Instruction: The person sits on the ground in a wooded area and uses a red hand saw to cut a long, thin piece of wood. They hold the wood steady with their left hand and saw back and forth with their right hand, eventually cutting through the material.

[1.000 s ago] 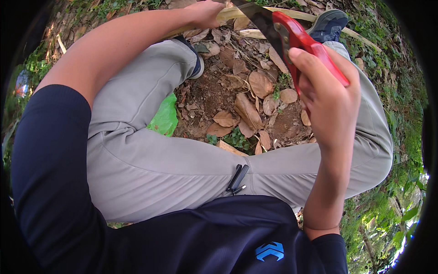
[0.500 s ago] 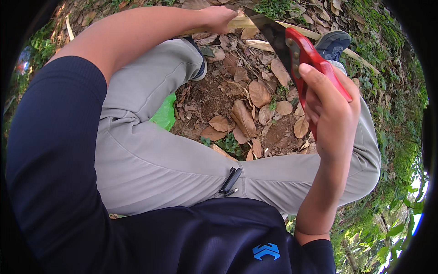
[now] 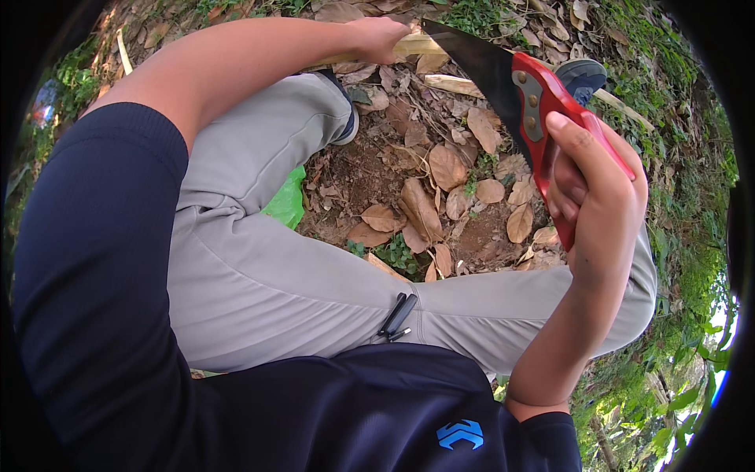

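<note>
My right hand (image 3: 594, 177) is closed around the red handle of a hand saw (image 3: 491, 72). Its dark, toothed blade slants up and to the left, and the tip end lies across a pale wooden stick (image 3: 417, 45) close to my left hand. Closed on that stick at the top of the view is my left hand (image 3: 381, 39), its fingers mostly hidden behind its back. The stick runs sideways in front of me, passing behind the blade.
Dry brown leaves (image 3: 448, 167) cover the soil between my legs. Another pale wood piece (image 3: 454, 84) lies just below the stick. Something bright green (image 3: 288, 200) shows beside my left leg. My shoes (image 3: 582, 77) flank the spot, with green plants at the right.
My right hand has drawn the saw to the right and slightly down, so the blade has slid along across the stick. My left hand has stayed nearly in place.
</note>
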A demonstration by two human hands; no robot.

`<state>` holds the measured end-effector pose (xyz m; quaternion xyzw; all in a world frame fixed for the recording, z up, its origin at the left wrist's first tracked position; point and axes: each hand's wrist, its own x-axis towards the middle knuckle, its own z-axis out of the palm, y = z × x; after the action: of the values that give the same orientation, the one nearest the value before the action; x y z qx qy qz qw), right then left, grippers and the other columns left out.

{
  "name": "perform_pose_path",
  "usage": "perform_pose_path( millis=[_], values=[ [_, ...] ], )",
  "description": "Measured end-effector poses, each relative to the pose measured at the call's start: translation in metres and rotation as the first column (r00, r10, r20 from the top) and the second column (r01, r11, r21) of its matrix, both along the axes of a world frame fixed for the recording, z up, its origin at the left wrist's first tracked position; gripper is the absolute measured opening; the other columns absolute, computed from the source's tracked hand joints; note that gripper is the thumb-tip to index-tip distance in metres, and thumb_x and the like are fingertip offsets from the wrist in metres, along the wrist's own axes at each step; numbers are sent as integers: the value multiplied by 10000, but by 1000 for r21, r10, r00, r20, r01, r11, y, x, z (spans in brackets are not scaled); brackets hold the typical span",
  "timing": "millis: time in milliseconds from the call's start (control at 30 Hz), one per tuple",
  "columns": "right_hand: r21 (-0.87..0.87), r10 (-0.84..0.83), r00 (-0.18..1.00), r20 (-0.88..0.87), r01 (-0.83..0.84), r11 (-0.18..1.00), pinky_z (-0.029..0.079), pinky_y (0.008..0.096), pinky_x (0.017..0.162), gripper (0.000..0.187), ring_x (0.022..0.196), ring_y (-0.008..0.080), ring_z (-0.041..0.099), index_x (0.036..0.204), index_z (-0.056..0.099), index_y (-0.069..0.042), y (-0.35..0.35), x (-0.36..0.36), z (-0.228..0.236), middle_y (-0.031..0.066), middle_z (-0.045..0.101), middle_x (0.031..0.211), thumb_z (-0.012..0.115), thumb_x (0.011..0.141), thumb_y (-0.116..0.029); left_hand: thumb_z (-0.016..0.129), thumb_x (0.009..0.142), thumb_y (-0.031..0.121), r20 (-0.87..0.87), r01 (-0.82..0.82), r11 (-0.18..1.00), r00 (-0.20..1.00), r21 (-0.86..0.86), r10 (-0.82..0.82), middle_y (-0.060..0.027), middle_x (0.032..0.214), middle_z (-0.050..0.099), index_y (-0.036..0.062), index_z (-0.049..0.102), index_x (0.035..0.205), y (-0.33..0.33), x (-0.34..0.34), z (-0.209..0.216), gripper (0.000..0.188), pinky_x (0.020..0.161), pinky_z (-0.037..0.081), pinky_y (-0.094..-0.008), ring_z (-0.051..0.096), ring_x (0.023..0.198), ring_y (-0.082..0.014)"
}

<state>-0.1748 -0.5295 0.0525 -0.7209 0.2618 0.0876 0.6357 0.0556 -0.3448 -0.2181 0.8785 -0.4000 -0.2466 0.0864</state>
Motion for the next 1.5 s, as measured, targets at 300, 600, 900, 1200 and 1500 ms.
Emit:
perform_pose_path(
  millis=[300, 600, 900, 1200, 1500],
  values=[
    [-231, 49, 994, 97, -26, 972, 347, 284, 508, 227, 530, 82, 439, 803, 653, 7, 12, 8, -29, -13, 482, 575, 690, 901, -195, 681, 777, 139, 14, 35, 999, 999, 18, -35, -243, 1043, 708, 25, 578, 1279, 0, -3, 5, 524, 856, 558, -500, 689, 997, -406],
    [-211, -2, 992, 124, 28, 977, 341, 317, 520, 258, 544, 113, 439, 746, 619, 22, 13, 25, -71, 16, 520, 603, 664, 899, -181, 696, 774, 153, -4, 24, 1000, 1000, 2, -24, -243, 1082, 707, 21, 579, 1316, -6, 3, 0, 570, 875, 556, -489, 686, 1026, -399],
    [-17, -55, 998, 39, 56, 998, 264, 220, 451, 194, 497, 11, 384, 790, 646, -32, 0, -8, -6, -66, 481, 599, 690, 920, -169, 695, 771, 145, 13, 28, 1000, 1000, 8, -28, -230, 1062, 711, 17, 593, 1248, -2, 3, -4, 504, 857, 559, -484, 692, 1002, -390],
    [-170, 20, 996, 89, -4, 985, 341, 298, 507, 238, 533, 79, 426, 754, 625, -8, 5, 17, -49, -21, 513, 605, 687, 911, -176, 694, 774, 148, 15, 41, 999, 999, -4, -41, -217, 1040, 716, 40, 607, 1213, 0, 0, -5, 461, 839, 558, -497, 695, 985, -388],
    [-95, -117, 982, 148, 132, 987, 359, 279, 505, 253, 522, 72, 465, 735, 636, -12, 8, 10, -88, -20, 553, 606, 687, 906, -192, 685, 775, 130, 8, 22, 1000, 1000, -11, -22, -224, 1031, 714, 39, 604, 1188, -6, 3, 1, 430, 852, 558, -488, 694, 990, -391]
  ],
)
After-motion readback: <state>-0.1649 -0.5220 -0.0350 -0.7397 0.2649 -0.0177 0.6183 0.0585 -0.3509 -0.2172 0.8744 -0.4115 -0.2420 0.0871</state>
